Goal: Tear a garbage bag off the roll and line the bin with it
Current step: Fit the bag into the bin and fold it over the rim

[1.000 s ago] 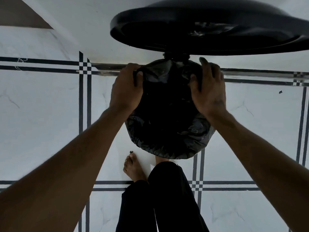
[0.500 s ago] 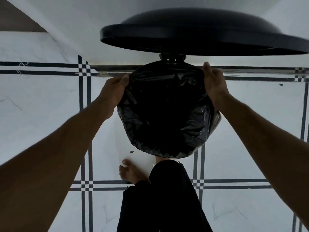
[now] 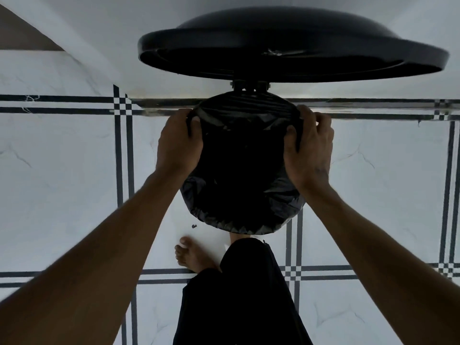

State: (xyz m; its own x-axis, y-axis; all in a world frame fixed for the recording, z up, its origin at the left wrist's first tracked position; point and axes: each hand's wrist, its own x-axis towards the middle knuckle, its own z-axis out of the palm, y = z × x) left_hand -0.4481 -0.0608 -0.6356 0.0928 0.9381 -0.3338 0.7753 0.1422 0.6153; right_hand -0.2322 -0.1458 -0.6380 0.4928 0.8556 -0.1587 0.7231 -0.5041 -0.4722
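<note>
Bag rim in both hands

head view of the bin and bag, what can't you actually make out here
- Inside of the bin: head view, too dark to show whether the garbage bag reaches the bottom.
- Bin body and any pedal: hidden under the bag's folded-over edge and the person's leg.
- Rim under the left hand and right hand: covered by the hands.
- Bag roll: not in view.
- Hinge behind the raised lid: small, dark.
</note>
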